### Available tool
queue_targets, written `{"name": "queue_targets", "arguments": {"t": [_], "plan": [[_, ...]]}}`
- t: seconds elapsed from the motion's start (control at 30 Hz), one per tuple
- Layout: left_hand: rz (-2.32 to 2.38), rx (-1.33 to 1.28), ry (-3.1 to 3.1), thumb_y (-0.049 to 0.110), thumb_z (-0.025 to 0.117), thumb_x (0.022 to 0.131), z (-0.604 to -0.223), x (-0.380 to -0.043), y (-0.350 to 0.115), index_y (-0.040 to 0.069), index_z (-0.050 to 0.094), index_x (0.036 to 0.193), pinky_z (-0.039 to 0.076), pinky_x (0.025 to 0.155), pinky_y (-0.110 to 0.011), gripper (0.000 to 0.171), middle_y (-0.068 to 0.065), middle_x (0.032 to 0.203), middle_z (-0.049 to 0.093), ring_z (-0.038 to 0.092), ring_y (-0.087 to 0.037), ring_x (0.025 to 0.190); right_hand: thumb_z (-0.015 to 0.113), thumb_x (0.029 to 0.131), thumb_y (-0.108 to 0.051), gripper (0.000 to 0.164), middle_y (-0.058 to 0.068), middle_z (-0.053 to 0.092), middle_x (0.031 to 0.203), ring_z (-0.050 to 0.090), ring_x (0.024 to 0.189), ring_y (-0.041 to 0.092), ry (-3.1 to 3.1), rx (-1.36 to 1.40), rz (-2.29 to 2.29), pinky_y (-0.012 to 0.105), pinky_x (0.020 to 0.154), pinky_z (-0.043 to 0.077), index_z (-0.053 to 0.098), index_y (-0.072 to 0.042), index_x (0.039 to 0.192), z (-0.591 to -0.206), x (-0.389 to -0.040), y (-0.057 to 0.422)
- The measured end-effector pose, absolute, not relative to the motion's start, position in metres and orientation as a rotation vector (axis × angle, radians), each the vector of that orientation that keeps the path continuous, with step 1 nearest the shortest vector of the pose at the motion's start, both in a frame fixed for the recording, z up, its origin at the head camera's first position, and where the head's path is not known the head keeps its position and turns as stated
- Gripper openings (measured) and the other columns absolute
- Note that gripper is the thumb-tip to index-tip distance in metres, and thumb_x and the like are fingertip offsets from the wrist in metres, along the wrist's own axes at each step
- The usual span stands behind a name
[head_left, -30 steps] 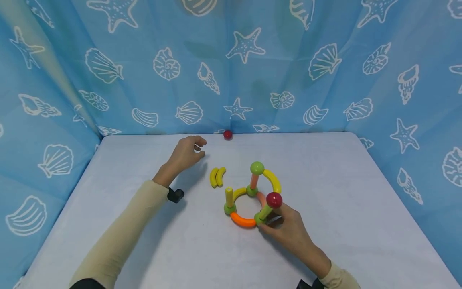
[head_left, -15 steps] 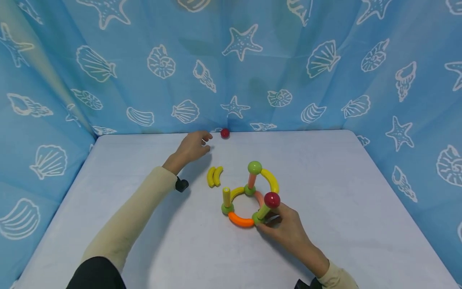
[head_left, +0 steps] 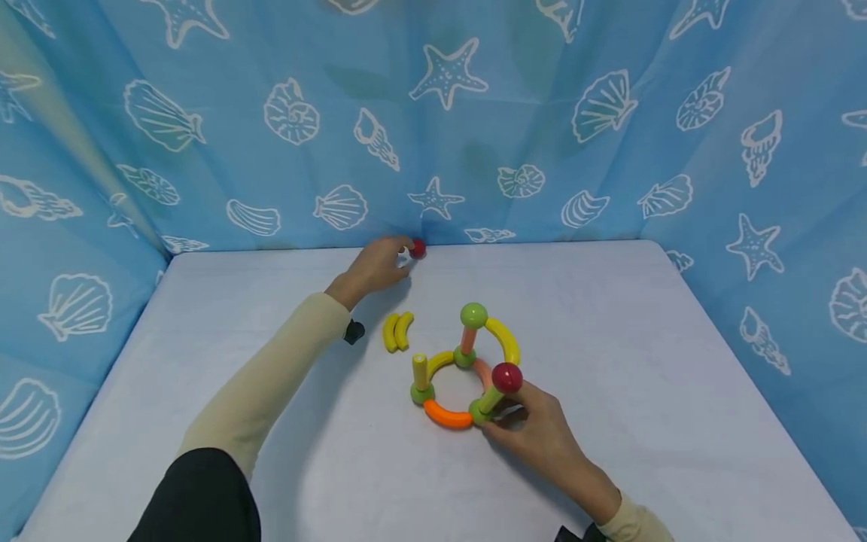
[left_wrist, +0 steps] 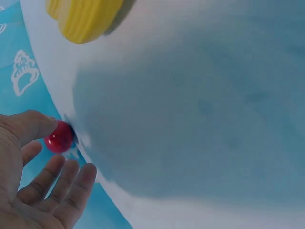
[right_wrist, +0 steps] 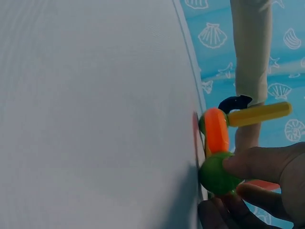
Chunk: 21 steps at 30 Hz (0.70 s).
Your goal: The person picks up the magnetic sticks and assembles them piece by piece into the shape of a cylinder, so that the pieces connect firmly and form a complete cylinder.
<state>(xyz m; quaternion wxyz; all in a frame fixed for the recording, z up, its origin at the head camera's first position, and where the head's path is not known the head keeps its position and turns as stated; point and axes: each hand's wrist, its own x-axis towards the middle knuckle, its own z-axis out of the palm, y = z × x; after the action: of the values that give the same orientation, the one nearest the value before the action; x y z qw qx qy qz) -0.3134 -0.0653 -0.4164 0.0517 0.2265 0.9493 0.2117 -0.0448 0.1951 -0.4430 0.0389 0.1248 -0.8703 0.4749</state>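
At the table's back edge lies a loose red ball. My left hand reaches it, the thumb and fingers spread on either side. In the left wrist view the thumb overlaps the ball; firm contact cannot be made out. My right hand pinches a green ball at the near corner of a toy frame of balls and rods. An orange curved rod joins that corner to another green ball bearing an upright yellow rod. Another red ball tops the near upright.
Two loose yellow curved rods lie left of the frame, near my left forearm. A green ball tops the rear upright, with a yellow curved rod running from it. A blue shell-print curtain hangs behind the white table.
My left hand has moved right and away from me, up to the loose red ball. The right hand keeps its grip on the frame's corner.
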Motion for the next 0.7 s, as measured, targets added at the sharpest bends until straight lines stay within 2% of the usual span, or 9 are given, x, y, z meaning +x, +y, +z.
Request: {"name": "queue_targets", "arguments": {"t": [0.17, 0.3, 0.47, 0.57, 0.7], "plan": [[0.614, 0.722, 2.920, 0.014, 0.071, 0.092, -0.416, -0.319, -0.053, 0.002, 0.059, 0.134, 0.047, 0.101, -0.038, 0.046, -0.014, 0.128, 0.059, 0.054, -0.027, 0.111, 0.084, 0.069, 0.010, 0.046, -0.004, 0.068, 0.095, 0.068, 0.084, 0.018, -2.648, 0.407, 1.429, 0.029, 0.067, 0.060, 0.068, -0.013, 0.104, -0.437, -0.044, 0.206], [0.594, 0.715, 2.948, 0.015, 0.070, 0.092, -0.416, -0.323, -0.046, 0.002, 0.059, 0.134, 0.049, 0.097, -0.038, 0.045, -0.015, 0.125, 0.057, 0.054, -0.027, 0.107, 0.078, 0.078, 0.010, 0.039, 0.000, 0.069, 0.101, 0.067, 0.089, 0.016, -2.631, 0.355, 1.467, 0.027, 0.070, 0.059, 0.068, -0.009, 0.111, -0.428, -0.048, 0.218], [0.581, 0.669, 2.964, 0.017, 0.071, 0.092, -0.412, -0.324, -0.041, 0.004, 0.058, 0.133, 0.049, 0.097, -0.039, 0.045, -0.016, 0.126, 0.055, 0.053, -0.028, 0.108, 0.069, 0.093, -0.001, 0.023, 0.012, 0.069, 0.103, 0.069, 0.086, 0.022, -2.513, 0.286, 1.823, 0.033, 0.071, 0.061, 0.066, 0.000, 0.116, -0.407, -0.060, 0.228], [0.562, 0.667, 2.968, 0.017, 0.071, 0.092, -0.412, -0.326, -0.039, 0.005, 0.060, 0.132, 0.049, 0.098, -0.039, 0.044, -0.016, 0.127, 0.055, 0.053, -0.028, 0.109, 0.066, 0.097, -0.010, 0.026, 0.017, 0.067, 0.109, 0.070, 0.088, 0.025, -2.457, 0.275, 1.971, 0.037, 0.074, 0.060, 0.064, 0.002, 0.121, -0.395, -0.067, 0.231], [0.532, 0.689, 2.975, 0.017, 0.070, 0.092, -0.415, -0.329, -0.035, 0.004, 0.062, 0.130, 0.050, 0.096, -0.039, 0.041, -0.016, 0.126, 0.057, 0.053, -0.028, 0.109, 0.065, 0.099, -0.017, 0.032, 0.017, 0.066, 0.116, 0.069, 0.094, 0.026, -2.456, 0.238, 2.048, 0.038, 0.077, 0.060, 0.063, 0.000, 0.126, -0.382, -0.074, 0.231]]}}
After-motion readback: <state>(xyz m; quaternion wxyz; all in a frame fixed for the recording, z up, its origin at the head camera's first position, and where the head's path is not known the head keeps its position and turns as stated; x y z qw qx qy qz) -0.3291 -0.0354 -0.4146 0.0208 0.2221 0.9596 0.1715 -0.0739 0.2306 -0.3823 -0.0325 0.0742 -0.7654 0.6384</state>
